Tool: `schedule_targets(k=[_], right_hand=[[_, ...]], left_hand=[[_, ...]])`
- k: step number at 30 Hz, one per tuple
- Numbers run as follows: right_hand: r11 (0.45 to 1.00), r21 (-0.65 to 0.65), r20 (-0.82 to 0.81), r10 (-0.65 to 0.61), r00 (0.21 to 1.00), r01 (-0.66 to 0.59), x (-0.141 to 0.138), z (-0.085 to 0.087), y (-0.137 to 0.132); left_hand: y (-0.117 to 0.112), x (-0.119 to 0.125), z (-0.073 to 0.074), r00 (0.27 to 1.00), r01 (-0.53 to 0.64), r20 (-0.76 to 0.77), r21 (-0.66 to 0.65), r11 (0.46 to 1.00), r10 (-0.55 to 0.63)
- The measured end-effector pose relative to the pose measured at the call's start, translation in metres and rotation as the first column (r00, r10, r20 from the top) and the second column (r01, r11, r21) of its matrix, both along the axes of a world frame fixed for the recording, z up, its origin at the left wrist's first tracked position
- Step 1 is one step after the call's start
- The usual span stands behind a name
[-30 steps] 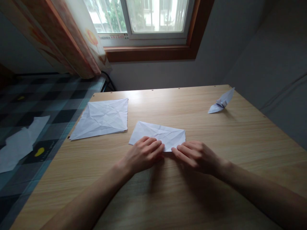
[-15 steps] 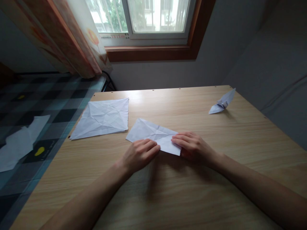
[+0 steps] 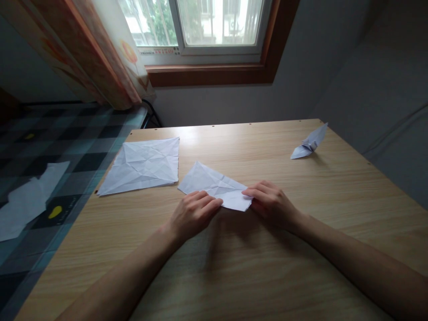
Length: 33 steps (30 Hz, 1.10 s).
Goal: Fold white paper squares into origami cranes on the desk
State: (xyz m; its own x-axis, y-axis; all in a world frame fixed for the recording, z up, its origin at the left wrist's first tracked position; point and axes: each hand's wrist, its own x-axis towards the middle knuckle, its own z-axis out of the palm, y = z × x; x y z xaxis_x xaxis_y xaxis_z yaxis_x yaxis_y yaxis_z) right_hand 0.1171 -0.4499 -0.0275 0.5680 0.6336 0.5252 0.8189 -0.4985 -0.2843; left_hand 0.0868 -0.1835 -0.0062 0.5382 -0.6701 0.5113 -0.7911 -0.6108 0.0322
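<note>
A folded, creased white paper lies on the wooden table in front of me. My left hand rests with curled fingers on its near left edge. My right hand grips its right end, fingers on top and thumb hidden beneath. The paper's right end looks slightly raised off the table.
A stack of creased white square sheets lies at the left of the table. A folded paper crane sits at the far right. Left of the table is a checked bedcover with a white sheet. Behind are a curtain and a window.
The folded paper has turned, its right end moving toward the far side. My right hand went from the near edge to the paper's right end. My left hand stayed on the near left edge.
</note>
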Motion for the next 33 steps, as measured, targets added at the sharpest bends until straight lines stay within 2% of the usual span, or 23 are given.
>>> schedule_targets(k=[3, 7, 9, 11, 12, 13, 14, 15, 16, 17, 19, 21, 22, 24, 25, 28, 29, 30, 32, 33], right_hand=[[1.0, 0.015, 0.016, -0.022, 1.0, 0.021, 0.001, -0.001, 0.0], [0.989, 0.142, 0.069, -0.038, 0.997, 0.027, 0.0, 0.004, 0.0], [0.972, 0.22, 0.1, -0.102, 0.99, 0.078, -0.002, 0.008, 0.001], [0.954, 0.27, 0.135, -0.168, 0.976, 0.127, -0.005, 0.011, 0.002], [0.945, 0.293, 0.159, -0.198, 0.967, 0.145, -0.006, 0.012, 0.002], [0.937, 0.311, 0.187, -0.224, 0.956, 0.158, -0.006, 0.013, 0.002], [0.933, 0.32, 0.218, -0.243, 0.945, 0.166, -0.007, 0.013, 0.002], [0.934, 0.317, 0.25, -0.253, 0.935, 0.168, -0.008, 0.013, 0.002], [0.942, 0.294, 0.278, -0.247, 0.928, 0.163, -0.009, 0.012, 0.002], [0.957, 0.25, 0.304, -0.223, 0.926, 0.149, -0.01, 0.012, 0.002], [0.988, 0.114, 0.352, -0.137, 0.926, 0.102, -0.013, 0.011, 0.003], [0.997, -0.009, 0.399, -0.066, 0.914, 0.076, -0.016, 0.012, 0.004], [0.996, -0.053, 0.425, -0.046, 0.904, 0.076, -0.018, 0.013, 0.005], [0.99, -0.112, 0.478, -0.019, 0.878, 0.082, -0.02, 0.015, 0.007], [0.988, -0.134, 0.499, -0.003, 0.867, 0.08, -0.02, 0.016, 0.007], [0.986, -0.156, 0.512, 0.034, 0.858, 0.054, -0.017, 0.017, 0.008], [0.988, -0.146, 0.496, 0.036, 0.867, 0.043, -0.015, 0.016, 0.008], [0.991, -0.131, 0.47, 0.039, 0.882, 0.026, -0.013, 0.015, 0.007], [0.993, -0.113, 0.398, 0.074, 0.915, -0.031, -0.007, 0.011, 0.005], [0.991, -0.116, 0.356, 0.104, 0.929, -0.066, -0.004, 0.009, 0.004]], left_hand=[[-0.001, 0.001, 0.0, 1.0, -0.01, 0.017, -0.018, 1.0, 0.011], [0.0, 0.001, 0.005, 0.993, -0.104, 0.059, -0.03, 0.994, 0.105], [0.0, 0.001, 0.008, 0.986, -0.146, 0.056, -0.136, 0.98, 0.155], [0.0, -0.001, 0.012, 0.972, -0.223, -0.007, -0.341, 0.913, 0.235], [-0.001, -0.002, 0.014, 0.954, -0.29, -0.073, -0.456, 0.842, 0.289], [-0.002, -0.002, 0.016, 0.926, -0.373, -0.17, -0.555, 0.744, 0.338], [-0.005, -0.003, 0.017, 0.887, -0.46, -0.294, -0.625, 0.631, 0.356], [-0.007, -0.003, 0.017, 0.842, -0.539, -0.431, -0.665, 0.517, 0.325], [-0.01, -0.003, 0.018, 0.793, -0.605, -0.558, -0.682, 0.411, 0.244], [-0.013, -0.002, 0.018, 0.742, -0.657, -0.66, -0.682, 0.322, 0.115], [-0.018, -0.001, 0.017, 0.654, -0.727, -0.74, -0.672, 0.143, -0.154], [-0.023, 0.0, 0.016, 0.592, -0.773, -0.732, -0.634, 0.019, -0.338], [-0.025, 0.0, 0.016, 0.568, -0.789, -0.718, -0.615, -0.015, -0.402], [-0.029, -0.002, 0.016, 0.52, -0.813, -0.699, -0.581, -0.033, -0.491], [-0.03, -0.003, 0.016, 0.492, -0.825, -0.7, -0.565, -0.019, -0.518], [-0.032, -0.006, 0.015, 0.412, -0.849, -0.752, -0.522, 0.083, -0.514], [-0.031, -0.006, 0.013, 0.419, -0.845, -0.781, -0.522, 0.115, -0.464], [-0.03, -0.006, 0.012, 0.459, -0.834, -0.804, -0.537, 0.128, -0.378], [-0.024, -0.006, 0.009, 0.604, -0.779, -0.791, -0.611, 0.142, -0.092], [-0.02, -0.005, 0.009, 0.683, -0.727, -0.725, -0.665, 0.172, 0.086]])
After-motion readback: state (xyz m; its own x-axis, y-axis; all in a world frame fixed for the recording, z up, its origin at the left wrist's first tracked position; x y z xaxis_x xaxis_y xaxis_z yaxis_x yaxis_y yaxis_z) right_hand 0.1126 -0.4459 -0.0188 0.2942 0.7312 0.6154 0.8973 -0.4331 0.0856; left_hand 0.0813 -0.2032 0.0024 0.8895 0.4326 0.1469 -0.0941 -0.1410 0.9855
